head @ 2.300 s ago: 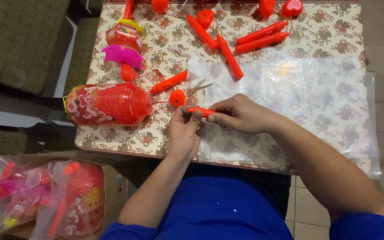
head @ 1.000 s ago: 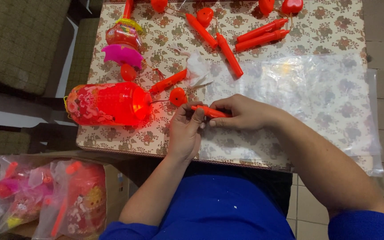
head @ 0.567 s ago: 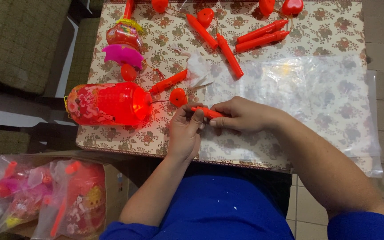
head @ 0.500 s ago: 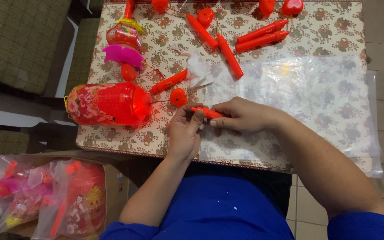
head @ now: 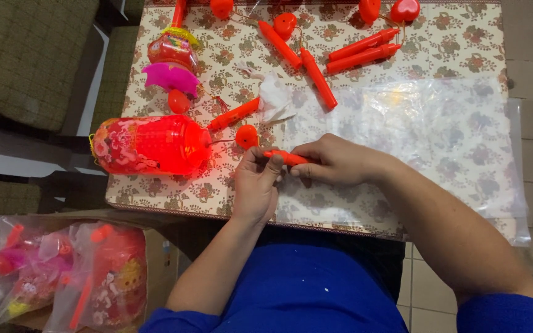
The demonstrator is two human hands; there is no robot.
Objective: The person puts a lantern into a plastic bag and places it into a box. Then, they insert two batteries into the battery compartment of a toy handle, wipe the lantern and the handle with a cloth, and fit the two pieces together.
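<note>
Clear plastic sheet (head: 439, 142): flat, see-through wrapping spread over the right half of the table, crinkled, overhanging the right edge.
Clear bags (head: 63, 277): bottom left, below the table; several bunched see-through bags packed with red, pink and yellow toys, resting on a brown box (head: 161, 265).
No labels, signs or screens visible.

Red glowing lantern (head: 149, 145), floral cream tablecloth (head: 451, 37), orange-red sticks (head: 319, 78), perhaps pink frilled piece (head: 169, 77).
</note>
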